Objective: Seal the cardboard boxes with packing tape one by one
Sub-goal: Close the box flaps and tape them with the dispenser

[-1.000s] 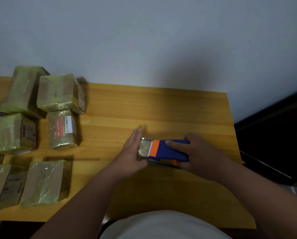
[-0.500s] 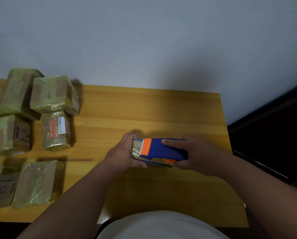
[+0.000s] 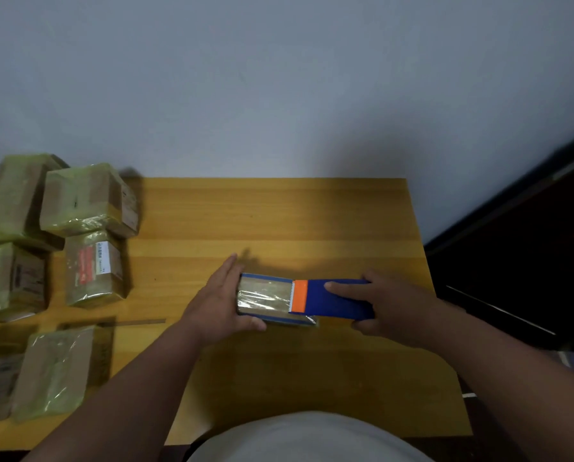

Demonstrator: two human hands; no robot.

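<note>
on yellow wooden table (image 3: pixel 279 221), left hand (image 3: pixel 217 301) fingers straight steady small flat taped cardboard box (image 3: pixel 265 300), right hand (image 3: pixel 395 305) grips blue-orange tape dispenser (image 3: pixel 332 300).

head view | looks forward-down | close over table (image 3: pixel 279 211), wall behind

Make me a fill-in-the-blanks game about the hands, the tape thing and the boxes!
1. The right hand grips a blue tape dispenser with an ____ band.
2. The left hand steadies the small flat cardboard box on the ____ wooden table.
3. The taped boxes are piled at the table's ____ side.

Missing words: orange; yellow; left
</note>
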